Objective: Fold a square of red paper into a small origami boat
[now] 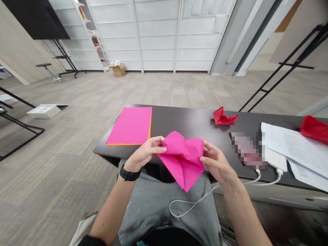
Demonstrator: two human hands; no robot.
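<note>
A partly folded sheet of pink paper (182, 159) is held between my two hands over my lap, at the table's near edge. Its top has two rounded lobes with a dip between them, and its lower end comes to a point. My left hand (147, 152) pinches the left side with thumb and fingers; a black watch is on that wrist. On the right side, my right hand (216, 160) grips the paper the same way. The fingers behind the paper are partly hidden.
On the dark table (174, 116), pink and orange sheets (132, 124) lie stacked at left. A red folded paper boat (224, 117) stands at right. Beyond it are a blurred phone (247, 148), a white power bank (276, 159), printed pages (294, 143) and red paper (315, 129). A white cable (197, 201) crosses my lap.
</note>
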